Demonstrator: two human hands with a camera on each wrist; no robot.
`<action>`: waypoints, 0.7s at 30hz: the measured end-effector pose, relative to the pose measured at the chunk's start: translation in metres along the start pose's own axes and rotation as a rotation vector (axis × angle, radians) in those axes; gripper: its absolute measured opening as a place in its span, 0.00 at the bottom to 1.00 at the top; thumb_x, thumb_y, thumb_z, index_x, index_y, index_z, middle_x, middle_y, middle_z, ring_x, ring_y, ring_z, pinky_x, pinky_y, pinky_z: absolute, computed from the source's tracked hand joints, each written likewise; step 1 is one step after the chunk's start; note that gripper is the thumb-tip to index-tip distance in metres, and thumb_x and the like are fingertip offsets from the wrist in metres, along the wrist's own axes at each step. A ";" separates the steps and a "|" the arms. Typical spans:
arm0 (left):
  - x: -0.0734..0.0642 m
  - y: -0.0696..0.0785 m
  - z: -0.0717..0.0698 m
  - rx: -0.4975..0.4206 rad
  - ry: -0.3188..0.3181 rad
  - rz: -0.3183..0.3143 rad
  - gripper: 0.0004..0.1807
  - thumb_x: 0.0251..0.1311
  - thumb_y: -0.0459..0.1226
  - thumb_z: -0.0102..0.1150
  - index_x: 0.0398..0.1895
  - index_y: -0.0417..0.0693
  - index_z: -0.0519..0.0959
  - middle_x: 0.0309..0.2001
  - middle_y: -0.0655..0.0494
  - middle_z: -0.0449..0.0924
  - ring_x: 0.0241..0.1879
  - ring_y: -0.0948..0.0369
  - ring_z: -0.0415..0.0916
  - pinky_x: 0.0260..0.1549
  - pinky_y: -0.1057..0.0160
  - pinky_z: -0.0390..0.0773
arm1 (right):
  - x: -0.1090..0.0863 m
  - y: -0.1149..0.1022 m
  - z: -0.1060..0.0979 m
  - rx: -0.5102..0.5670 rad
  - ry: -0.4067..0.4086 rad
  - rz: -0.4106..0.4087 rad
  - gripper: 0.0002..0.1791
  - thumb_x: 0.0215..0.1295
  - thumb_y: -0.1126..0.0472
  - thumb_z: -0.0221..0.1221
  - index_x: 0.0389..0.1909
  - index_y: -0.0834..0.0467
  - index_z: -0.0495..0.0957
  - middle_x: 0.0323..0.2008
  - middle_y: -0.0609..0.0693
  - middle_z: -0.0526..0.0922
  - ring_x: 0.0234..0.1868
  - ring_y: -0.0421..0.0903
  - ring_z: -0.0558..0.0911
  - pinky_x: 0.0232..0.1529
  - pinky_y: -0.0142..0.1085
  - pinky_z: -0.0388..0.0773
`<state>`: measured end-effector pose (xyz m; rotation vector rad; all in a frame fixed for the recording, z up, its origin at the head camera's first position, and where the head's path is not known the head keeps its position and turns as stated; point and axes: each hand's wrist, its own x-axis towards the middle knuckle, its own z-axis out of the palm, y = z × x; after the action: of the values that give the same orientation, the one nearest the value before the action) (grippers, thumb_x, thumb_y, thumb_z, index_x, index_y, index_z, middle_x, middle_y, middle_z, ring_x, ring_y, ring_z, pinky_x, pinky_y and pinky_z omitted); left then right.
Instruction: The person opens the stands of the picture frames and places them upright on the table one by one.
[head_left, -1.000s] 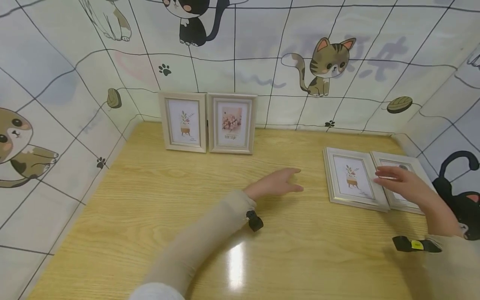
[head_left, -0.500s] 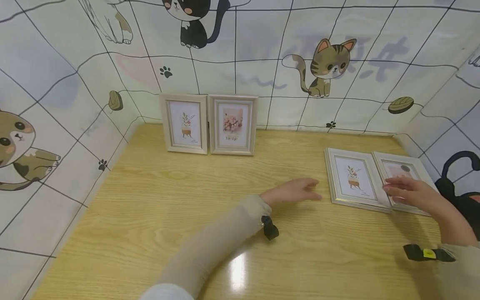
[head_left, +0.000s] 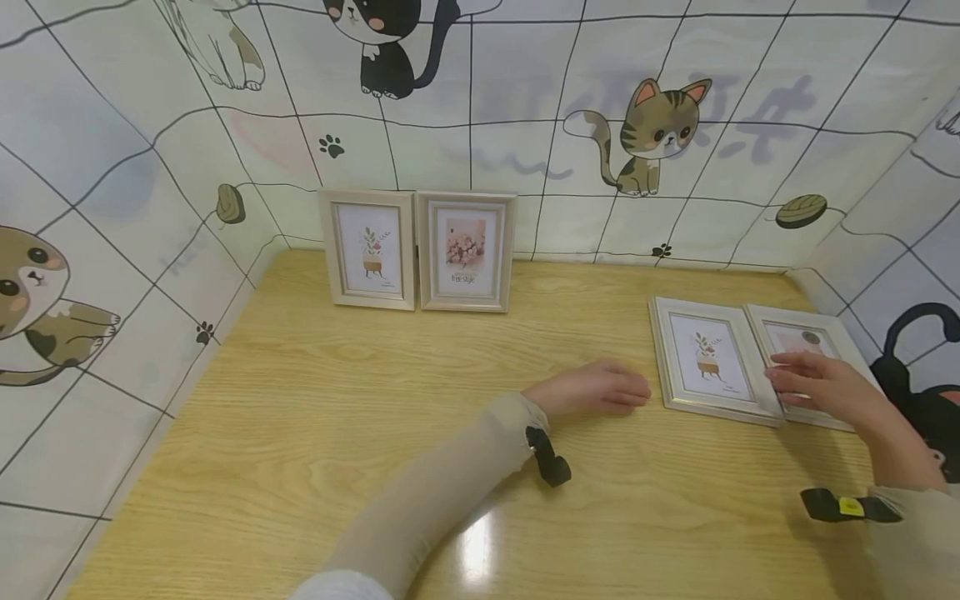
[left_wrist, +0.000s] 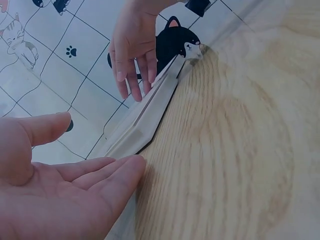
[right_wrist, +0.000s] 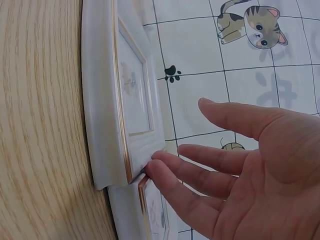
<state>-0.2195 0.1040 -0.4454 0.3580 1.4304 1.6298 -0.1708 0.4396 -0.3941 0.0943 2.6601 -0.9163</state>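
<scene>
In the head view, a pale picture frame with a potted-plant print (head_left: 707, 358) lies face up at the right of the table. Against its right side lies a second pale frame with a pink print (head_left: 797, 337), partly covered by my right hand (head_left: 828, 387). The right wrist view has the right fingertips (right_wrist: 159, 169) at the seam where the two frames meet, its fingers loosely extended. My left hand (head_left: 592, 388) is just left of the plant frame, fingers extended. Its fingertips (left_wrist: 137, 162) are close to that frame's edge (left_wrist: 145, 127); contact is unclear.
Two more pale frames stand upright side by side at the back wall: one with a potted-plant print (head_left: 371, 250), one with a pink flower print (head_left: 466, 252). Walls covered in a cat-print sheet (head_left: 480, 125) border the wooden table (head_left: 337, 400) at back and sides.
My left hand has moved right, up to the plant frame's left side, and turned so the fingers lie closer together. My right hand has shifted slightly right and down. The frames appear still.
</scene>
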 end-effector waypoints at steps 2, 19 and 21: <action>0.000 0.001 0.002 -0.037 -0.003 -0.020 0.22 0.75 0.33 0.46 0.66 0.29 0.68 0.68 0.36 0.71 0.70 0.47 0.69 0.68 0.56 0.73 | 0.000 0.000 0.000 0.004 -0.006 0.010 0.36 0.78 0.52 0.48 0.67 0.80 0.53 0.61 0.80 0.69 0.35 0.18 0.74 0.37 0.25 0.84; 0.003 0.000 0.010 -0.115 0.016 -0.064 0.23 0.75 0.33 0.45 0.69 0.31 0.67 0.70 0.38 0.69 0.72 0.47 0.65 0.72 0.52 0.68 | 0.000 0.001 0.005 0.026 0.016 0.013 0.36 0.80 0.52 0.45 0.67 0.81 0.53 0.61 0.83 0.67 0.33 0.19 0.76 0.37 0.25 0.84; 0.004 -0.001 0.011 -0.115 0.016 -0.062 0.23 0.75 0.33 0.46 0.68 0.32 0.67 0.70 0.38 0.69 0.71 0.48 0.66 0.71 0.53 0.69 | -0.001 0.002 0.003 0.022 0.001 0.033 0.36 0.80 0.51 0.45 0.66 0.82 0.54 0.60 0.82 0.69 0.33 0.19 0.77 0.36 0.24 0.84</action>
<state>-0.2132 0.1139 -0.4447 0.2330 1.3400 1.6589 -0.1687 0.4395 -0.3975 0.1433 2.6419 -0.9353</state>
